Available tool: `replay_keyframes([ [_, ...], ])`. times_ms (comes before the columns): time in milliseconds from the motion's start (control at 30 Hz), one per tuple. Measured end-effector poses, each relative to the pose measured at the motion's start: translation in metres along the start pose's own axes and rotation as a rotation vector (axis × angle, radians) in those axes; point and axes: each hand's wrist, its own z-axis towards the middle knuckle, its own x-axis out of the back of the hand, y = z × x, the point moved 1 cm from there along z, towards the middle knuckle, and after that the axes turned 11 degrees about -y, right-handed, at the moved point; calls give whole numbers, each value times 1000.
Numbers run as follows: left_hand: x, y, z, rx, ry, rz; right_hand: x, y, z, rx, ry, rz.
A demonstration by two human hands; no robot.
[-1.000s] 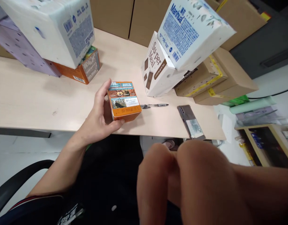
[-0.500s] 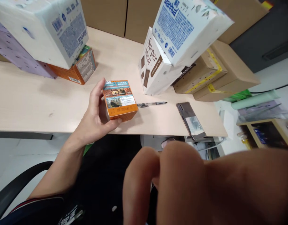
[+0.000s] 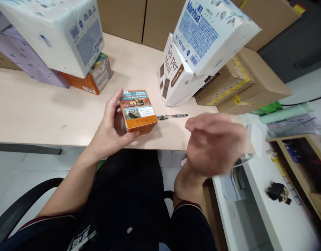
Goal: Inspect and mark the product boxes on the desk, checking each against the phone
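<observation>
An orange printed box with a blue band sits on the desk near its front edge. My left hand grips it from the left, thumb along the near side and fingers at the far left corner. Just right of the box lies a pen, partly behind the box's corner. Over the right part of the desk's front edge, my right hand hangs raised and smeared by motion. Its fingers are too blurred to read, and the phone's spot on the desk is hidden behind it.
Two Manhua tissue packs stand at the back: the left pack on another orange box, the right pack leaning on a white Su-per Meal box. Cardboard boxes are at the right. A white shelf unit stands lower right.
My right hand has moved away from close before the camera, forward over the desk's right side, covering the phone. The left hand keeps its grip on the box; the view has shifted slightly.
</observation>
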Motion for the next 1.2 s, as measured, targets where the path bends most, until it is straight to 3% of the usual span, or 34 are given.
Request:
replay_keyframes([
  [67,0,-1,0,-5,18,2,-1,22,8,-33,42,-96],
  [200,1,-1,1,22,93,-10,-8,62,10,-177,-390,-550],
  [267,2,0,2,64,142,-42,-11,72,9,-227,-525,-718],
  [433,11,5,5,201,211,-99,-16,71,15,-203,-674,-831],
  [567,24,15,12,345,167,-72,-13,65,21,-170,-702,-849],
  [700,35,31,22,356,95,114,-2,64,19,-191,-551,-702],
  [833,44,46,33,470,16,424,2,62,9,-225,-208,-377],
  [967,50,45,35,563,-23,542,-15,51,0,-332,112,64],
  [1067,54,31,25,451,-8,421,-32,37,-2,-349,235,278],
  [1200,57,19,4,174,-37,304,-48,23,-3,-373,263,415],
])
